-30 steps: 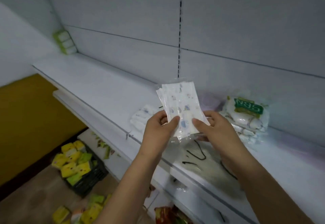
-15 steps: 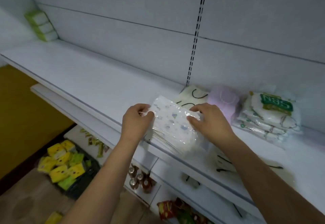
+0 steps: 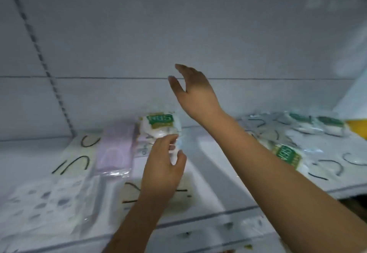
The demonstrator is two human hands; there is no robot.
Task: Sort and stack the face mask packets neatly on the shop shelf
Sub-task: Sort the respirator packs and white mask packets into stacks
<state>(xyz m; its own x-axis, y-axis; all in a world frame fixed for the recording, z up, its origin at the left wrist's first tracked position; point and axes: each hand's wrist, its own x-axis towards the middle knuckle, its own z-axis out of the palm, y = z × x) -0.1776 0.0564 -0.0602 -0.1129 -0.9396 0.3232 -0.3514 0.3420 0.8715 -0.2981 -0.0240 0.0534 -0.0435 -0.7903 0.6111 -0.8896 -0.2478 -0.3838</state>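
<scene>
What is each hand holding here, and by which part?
The left hand touches the near edge of the green-labelled packet stack; a firm hold cannot be told. The right hand holds nothing.

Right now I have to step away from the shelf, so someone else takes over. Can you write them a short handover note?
Left hand: fingers at the green-label packet stack; grip unclear through blur.
Right hand: open, raised, holding nothing.
Placed: patterned packet lies flat at the shelf front, left; lilac packet behind it.
Left: loose packets lie scattered on the right, unsorted, some green-labelled, some with black ear loops. Sort these by type and stack.
</scene>
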